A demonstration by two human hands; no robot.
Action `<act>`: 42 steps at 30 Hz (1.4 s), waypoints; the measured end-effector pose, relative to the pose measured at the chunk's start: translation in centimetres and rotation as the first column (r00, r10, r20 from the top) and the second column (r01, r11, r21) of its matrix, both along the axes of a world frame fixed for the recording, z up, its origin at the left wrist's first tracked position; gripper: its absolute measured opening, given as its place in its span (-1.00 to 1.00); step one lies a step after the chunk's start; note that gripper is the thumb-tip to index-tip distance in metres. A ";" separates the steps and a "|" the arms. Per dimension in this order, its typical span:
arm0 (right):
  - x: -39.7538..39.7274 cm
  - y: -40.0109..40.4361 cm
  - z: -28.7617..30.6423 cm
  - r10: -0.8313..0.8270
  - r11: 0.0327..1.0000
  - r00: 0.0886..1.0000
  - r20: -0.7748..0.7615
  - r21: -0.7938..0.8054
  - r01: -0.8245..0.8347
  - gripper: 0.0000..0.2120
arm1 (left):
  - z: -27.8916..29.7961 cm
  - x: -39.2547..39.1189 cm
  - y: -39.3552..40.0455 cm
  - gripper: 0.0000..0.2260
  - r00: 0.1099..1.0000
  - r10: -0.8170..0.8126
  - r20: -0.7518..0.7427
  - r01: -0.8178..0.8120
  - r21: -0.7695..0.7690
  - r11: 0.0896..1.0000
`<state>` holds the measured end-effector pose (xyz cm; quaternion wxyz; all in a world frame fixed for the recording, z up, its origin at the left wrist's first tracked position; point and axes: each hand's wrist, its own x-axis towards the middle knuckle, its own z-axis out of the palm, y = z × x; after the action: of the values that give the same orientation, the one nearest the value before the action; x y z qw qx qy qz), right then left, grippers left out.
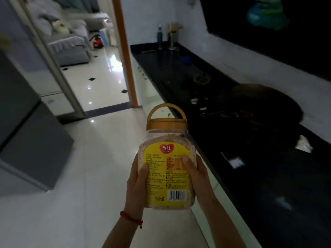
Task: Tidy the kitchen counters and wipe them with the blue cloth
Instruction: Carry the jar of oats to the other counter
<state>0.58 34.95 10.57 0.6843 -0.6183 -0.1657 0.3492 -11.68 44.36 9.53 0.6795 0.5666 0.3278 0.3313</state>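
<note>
Two hands carry one jar, so the step in hand looks like the tidying half: clearing an item off the counter, no wiping yet. Black counter (268,185) runs down the right side, dim, with a dark wok (265,104) on the hob, a white crumpled scrap (304,143) near the wall, and a tap (171,39) and bottle (159,35) at the far end. Small blue thing (187,59) past the sink may be the blue cloth; too blurred to say.

Jar (166,165) sits upright, clear plastic, grain-like contents, yellow label facing camera, gold lid with loop handle up. It hangs over the white floor just left of the counter edge, not touching it.

Left hand (137,183) wraps the jar's lower left side, thumb on the label. Right hand (197,174) wraps the lower right side, thumb on the label. Both hold firmly, low on the body, lid and handle free above.

Next move likely needs a storage spot; none is visible.
</note>
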 end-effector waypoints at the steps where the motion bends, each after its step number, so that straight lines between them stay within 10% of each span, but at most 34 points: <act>1: 0.0 1.9 -0.1 0.025 1.000 1.000 0.009 -0.007 -0.025 -0.32 | 0.0 -0.2 1.6 -0.32 1.000 0.031 -0.001 -0.031 -0.003 1.000; 18: 8.7 40.1 -0.3 0.416 0.909 0.906 0.080 -0.033 -0.414 -0.18 | 1.2 5.4 34.3 -0.51 0.939 0.344 0.024 -0.344 0.007 0.939; 24: 8.1 53.2 -0.8 0.552 0.834 0.830 0.083 -0.053 -0.549 0.06 | 0.0 4.3 45.8 -0.02 0.881 0.473 -0.009 -0.473 -0.060 0.879; 42: 15.4 86.5 -1.7 0.235 0.969 0.972 -0.034 -0.078 -0.237 -0.15 | -1.1 13.7 84.4 -0.16 0.988 0.128 -0.089 -0.133 -0.052 0.990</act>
<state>16.03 121.43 8.89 0.6142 -0.6173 -0.2152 0.4420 2.04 128.80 8.39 0.6576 0.5379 0.4024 0.3409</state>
